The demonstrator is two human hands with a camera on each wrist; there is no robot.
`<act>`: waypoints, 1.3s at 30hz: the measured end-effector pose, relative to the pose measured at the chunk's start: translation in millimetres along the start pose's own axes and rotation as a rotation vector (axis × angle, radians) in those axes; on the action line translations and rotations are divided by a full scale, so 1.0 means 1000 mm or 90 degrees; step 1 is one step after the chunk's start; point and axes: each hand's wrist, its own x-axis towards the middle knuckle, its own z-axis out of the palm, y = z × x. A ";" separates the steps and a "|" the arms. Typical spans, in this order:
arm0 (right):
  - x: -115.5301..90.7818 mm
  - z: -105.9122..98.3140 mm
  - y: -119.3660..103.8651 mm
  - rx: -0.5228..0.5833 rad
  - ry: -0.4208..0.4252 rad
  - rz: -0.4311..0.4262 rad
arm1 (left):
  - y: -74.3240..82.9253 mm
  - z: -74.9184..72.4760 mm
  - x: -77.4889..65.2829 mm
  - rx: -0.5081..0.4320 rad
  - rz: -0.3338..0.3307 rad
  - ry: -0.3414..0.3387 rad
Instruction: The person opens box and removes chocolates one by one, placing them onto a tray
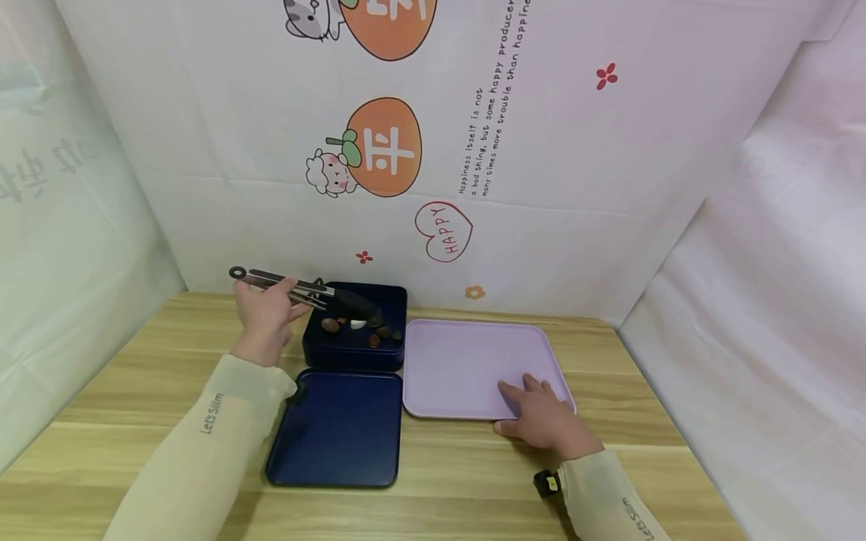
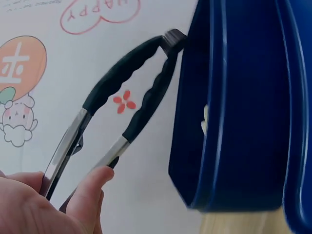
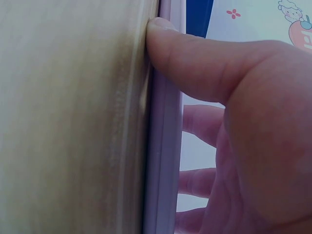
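My left hand (image 1: 265, 312) grips a pair of tongs (image 1: 348, 303) with metal arms and black ends. The tongs slant down to the right into a dark blue box (image 1: 352, 359). In the left wrist view the tips meet on a small dark piece (image 2: 174, 42) at the box's opening; its kind is unclear. Inside the box lie a brown oval piece (image 1: 330, 324), a white piece (image 1: 357, 324) and a round brown piece (image 1: 374, 341). My right hand (image 1: 544, 417) rests with spread fingers on a pale purple tray (image 1: 467, 368), its thumb (image 3: 190, 61) against the near edge.
A dark blue lid (image 1: 338, 428), shaped like a shallow tray, lies in front of the box. The purple tray stands right beside the box on the wooden table (image 1: 460, 481). A white printed cloth (image 1: 541, 225) hangs behind, with more cloth at both sides.
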 end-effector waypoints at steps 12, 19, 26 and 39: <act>-0.001 -0.001 0.001 0.005 -0.003 0.004 | -0.031 0.056 -0.009 0.082 0.048 -0.008; -0.002 -0.002 0.000 0.006 -0.003 0.001 | -0.060 0.093 -0.018 0.201 0.144 -0.043; -0.002 -0.003 -0.002 0.004 0.000 0.001 | -0.084 0.113 -0.022 0.327 0.260 -0.058; -0.002 -0.002 -0.002 0.004 0.002 0.004 | -0.095 0.122 -0.030 0.471 0.338 -0.056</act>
